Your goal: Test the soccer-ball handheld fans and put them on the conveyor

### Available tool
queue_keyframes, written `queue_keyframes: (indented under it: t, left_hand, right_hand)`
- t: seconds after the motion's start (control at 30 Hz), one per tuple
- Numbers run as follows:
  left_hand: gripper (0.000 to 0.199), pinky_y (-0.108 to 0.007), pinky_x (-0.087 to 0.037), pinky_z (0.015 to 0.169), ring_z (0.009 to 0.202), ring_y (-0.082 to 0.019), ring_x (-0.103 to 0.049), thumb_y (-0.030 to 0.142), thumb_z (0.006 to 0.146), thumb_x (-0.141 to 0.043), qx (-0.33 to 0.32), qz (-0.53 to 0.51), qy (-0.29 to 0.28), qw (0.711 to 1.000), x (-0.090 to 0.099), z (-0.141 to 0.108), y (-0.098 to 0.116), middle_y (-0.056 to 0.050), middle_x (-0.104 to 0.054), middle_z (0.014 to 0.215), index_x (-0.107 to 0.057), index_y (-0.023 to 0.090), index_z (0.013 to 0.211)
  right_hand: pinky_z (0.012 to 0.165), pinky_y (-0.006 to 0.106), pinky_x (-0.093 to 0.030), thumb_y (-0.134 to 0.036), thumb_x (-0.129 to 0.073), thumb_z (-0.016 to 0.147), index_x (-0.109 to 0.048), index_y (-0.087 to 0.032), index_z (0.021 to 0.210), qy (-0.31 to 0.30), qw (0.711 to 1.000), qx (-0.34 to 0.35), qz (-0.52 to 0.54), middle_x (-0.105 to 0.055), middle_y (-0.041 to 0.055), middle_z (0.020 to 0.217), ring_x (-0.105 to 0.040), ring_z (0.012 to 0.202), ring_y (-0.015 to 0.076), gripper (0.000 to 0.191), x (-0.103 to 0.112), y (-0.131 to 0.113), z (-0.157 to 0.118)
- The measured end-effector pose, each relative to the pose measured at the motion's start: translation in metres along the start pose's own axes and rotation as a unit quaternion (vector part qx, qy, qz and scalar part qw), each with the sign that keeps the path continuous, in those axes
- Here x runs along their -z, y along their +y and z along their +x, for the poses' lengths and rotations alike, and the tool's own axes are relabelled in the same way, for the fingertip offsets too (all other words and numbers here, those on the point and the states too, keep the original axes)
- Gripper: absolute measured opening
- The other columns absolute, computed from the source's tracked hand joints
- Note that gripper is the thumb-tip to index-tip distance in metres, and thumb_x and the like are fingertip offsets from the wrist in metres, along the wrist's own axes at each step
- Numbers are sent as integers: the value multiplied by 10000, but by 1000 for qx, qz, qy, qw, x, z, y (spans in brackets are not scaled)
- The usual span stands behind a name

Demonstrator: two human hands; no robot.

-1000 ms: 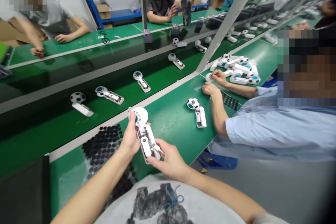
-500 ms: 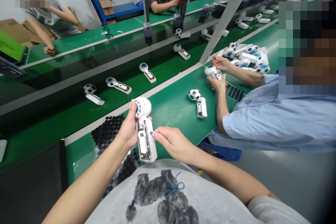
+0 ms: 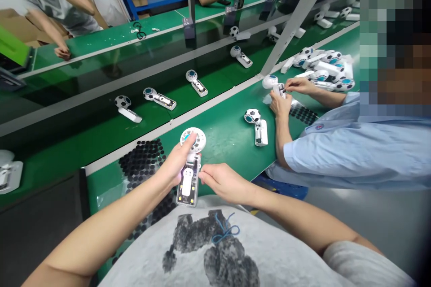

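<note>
In my left hand point(image 3: 175, 163) is a white device point(image 3: 187, 188) with a round vented head and a rectangular body. The thumb lies over the blue centre of the head. A circuit board with a white oblong part shows in the body, which points toward me. My right hand point(image 3: 224, 182) is pinched at the body's right edge; whatever is between the fingertips is too small to make out. Beyond my hands, a similar device with a football-patterned head point(image 3: 252, 115) lies on the green bench point(image 3: 222, 143).
Sheets of black round pads point(image 3: 141, 159) lie left of my hands, beside a dark panel point(image 3: 40, 219). Similar devices point(image 3: 160, 98) sit along the green conveyor point(image 3: 84, 132). At right, a co-worker in a blue shirt point(image 3: 323, 157) handles another near a pile of devices point(image 3: 323, 69).
My left hand has turned the device so its vented face and board face up more. My right hand stays at its edge. The co-worker's right hand has come down to their device.
</note>
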State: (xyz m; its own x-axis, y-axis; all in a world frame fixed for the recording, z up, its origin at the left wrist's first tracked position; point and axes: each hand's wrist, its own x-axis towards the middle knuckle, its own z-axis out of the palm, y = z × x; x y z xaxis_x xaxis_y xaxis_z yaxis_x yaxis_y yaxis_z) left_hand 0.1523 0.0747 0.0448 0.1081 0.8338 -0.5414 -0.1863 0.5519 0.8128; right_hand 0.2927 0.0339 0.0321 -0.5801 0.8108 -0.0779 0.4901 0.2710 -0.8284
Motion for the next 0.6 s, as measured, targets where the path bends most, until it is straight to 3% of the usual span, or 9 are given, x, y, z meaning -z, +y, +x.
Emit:
queue_keyframes:
  t: [0.1,0.23,0.33,0.43,0.47,0.6]
  left_hand:
    - [463,-208,-370,406,425,-95,-466,578,610,-633,19,-1,6,1000,3,2,-3,21,-494,509,-552,138,728]
    - [421,-215,-423,467,503,-105,-523,474,598,-697,22,24,-66,997,5,-11,-11,-8,-576,623,-557,140,811]
    - [388,-213,-436,489,520,-112,-549,349,564,-753,-3,77,-65,995,25,-12,-17,-12,-597,635,-552,141,823]
    - [327,-237,-434,451,482,-143,-561,330,585,-732,-20,70,93,993,79,14,-6,-28,-598,585,-560,128,775]
    - [300,-243,-432,439,480,-157,-567,302,575,-733,-37,50,169,984,104,27,4,-36,-598,572,-561,122,742]
    - [202,-242,-415,415,413,-139,-518,198,610,-688,-82,22,313,946,211,71,62,16,-528,479,-527,137,715]
  right_hand:
    - [574,224,-357,-246,-351,900,-524,-158,692,-8,1000,-19,15,-549,3,635,-479,579,111,285,-2,2,1]
    - [556,212,-352,-238,-386,878,-560,-152,688,-33,998,-33,52,-564,-1,642,-488,577,105,272,-11,3,1]
    - [525,210,-342,-265,-405,863,-564,-155,665,-61,996,-43,58,-543,-12,596,-474,546,106,277,-12,6,-4]
    - [562,230,-368,-345,-352,886,-545,-171,637,-14,995,-90,38,-545,-4,604,-495,586,131,360,4,14,-13]
    - [577,235,-380,-374,-347,881,-539,-177,637,21,993,-108,38,-549,-2,609,-507,602,139,368,12,19,-17]
    - [494,239,-375,-474,-364,833,-554,-196,686,141,972,-188,16,-533,-5,590,-497,547,154,367,42,60,-25]
